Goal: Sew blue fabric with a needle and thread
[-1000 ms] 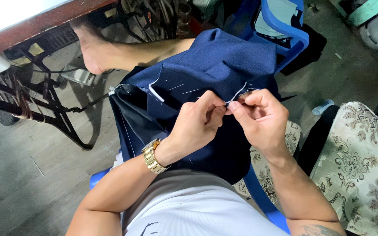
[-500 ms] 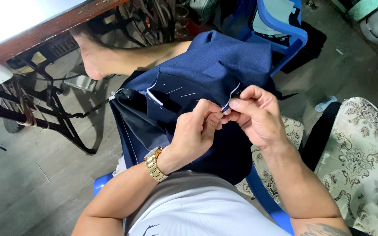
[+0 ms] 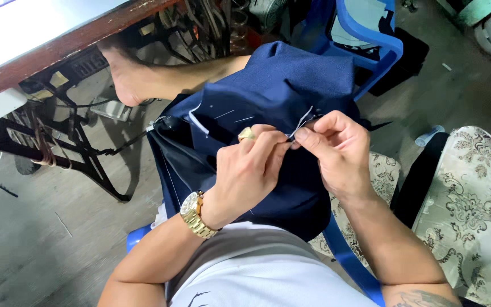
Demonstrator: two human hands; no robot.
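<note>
A dark navy garment [image 3: 279,91] with white tacking stitches lies draped over my lap and raised knee. My left hand [image 3: 245,170], with a gold watch [image 3: 195,215] on the wrist and a thimble-like ring on one finger, pinches the cloth near its upper edge. My right hand [image 3: 336,148] meets it fingertip to fingertip and pinches the same fold, where a short white thread [image 3: 302,120] sticks up. Any needle between the fingers is too small to make out.
A treadle sewing table [image 3: 58,40] with a black iron frame [image 3: 69,148] stands at the upper left, my bare foot [image 3: 126,74] under it. A blue plastic chair [image 3: 370,40] is behind the garment. Floral-patterned cushions [image 3: 473,199] lie at the right.
Both hands stay pinched together on the cloth; they shifted slightly along the fold, and the white thread end now sits closer to my right fingertips.
</note>
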